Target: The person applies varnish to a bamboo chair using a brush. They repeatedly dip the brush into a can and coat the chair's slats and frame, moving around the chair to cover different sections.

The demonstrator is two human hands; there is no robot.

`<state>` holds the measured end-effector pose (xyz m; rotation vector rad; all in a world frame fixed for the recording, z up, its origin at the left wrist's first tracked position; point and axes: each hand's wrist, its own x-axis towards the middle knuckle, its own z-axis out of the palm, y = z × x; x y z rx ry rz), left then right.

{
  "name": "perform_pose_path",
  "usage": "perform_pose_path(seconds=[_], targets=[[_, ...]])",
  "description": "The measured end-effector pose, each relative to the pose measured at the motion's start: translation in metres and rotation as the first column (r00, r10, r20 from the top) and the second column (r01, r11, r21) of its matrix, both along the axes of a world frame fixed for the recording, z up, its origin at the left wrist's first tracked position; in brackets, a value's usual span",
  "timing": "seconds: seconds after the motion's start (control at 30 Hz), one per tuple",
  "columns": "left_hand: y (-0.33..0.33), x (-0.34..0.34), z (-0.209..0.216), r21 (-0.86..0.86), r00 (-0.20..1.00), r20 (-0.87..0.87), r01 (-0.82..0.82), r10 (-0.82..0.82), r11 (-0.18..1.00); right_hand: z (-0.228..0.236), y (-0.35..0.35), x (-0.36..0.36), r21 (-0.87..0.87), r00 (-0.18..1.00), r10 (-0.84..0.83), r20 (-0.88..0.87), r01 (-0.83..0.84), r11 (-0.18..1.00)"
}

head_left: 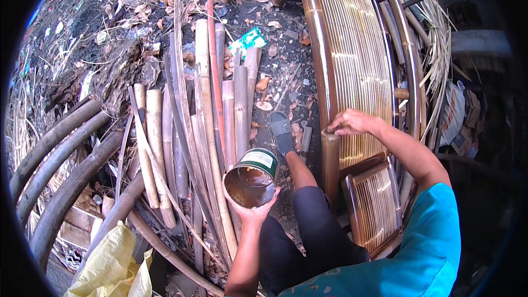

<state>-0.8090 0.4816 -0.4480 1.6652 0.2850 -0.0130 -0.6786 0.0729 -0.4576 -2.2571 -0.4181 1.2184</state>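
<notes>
Green can (251,179), tilted: my left hand (253,210) grasps it. Bamboo poles (154,143): left of that hand. Slatted furniture (355,49): my right hand (352,122) curls at its post (330,157); whether gripping, I cannot tell.

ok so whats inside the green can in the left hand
Inside the green can, glossy brown shows on the wall and bottom, with some lighter patches. Whatever lies beneath that brown is covered, and how deep it goes can't be told.
</notes>
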Motion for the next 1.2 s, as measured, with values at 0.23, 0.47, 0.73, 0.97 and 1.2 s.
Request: perform_pose_path(seconds=[0.23,0.47,0.73,0.97,1.2], targets=[[-0.068,0.114,-0.008,0.008,0.995,0.064,-0.08,0.079,0.997,-0.008,-0.125,0.324,-0.013,0.681,-0.19,0.708,0.281,0.96],[-0.125,0.227,0.01,0.005,0.994,0.026,-0.107,0.107,0.994,-0.019,-0.103,0.188,0.199,1.0,0.001,-0.008,0.0,0.98],[-0.165,0.327,0.033,-0.073,0.999,0.005,-0.035,0.036,0.997,-0.023,-0.164,0.364,0.101,0.997,-0.024,0.079,0.016,0.995],[-0.206,0.402,0.006,-0.012,0.999,0.048,0.005,-0.005,1.0,-0.048,-0.225,0.57,0.281,0.644,-0.458,0.613,0.364,0.888],[-0.222,0.465,0.003,0.037,0.972,-0.162,0.176,-0.168,0.984,-0.05,-0.147,0.257,0.306,0.848,-0.392,0.357,0.29,0.907]])
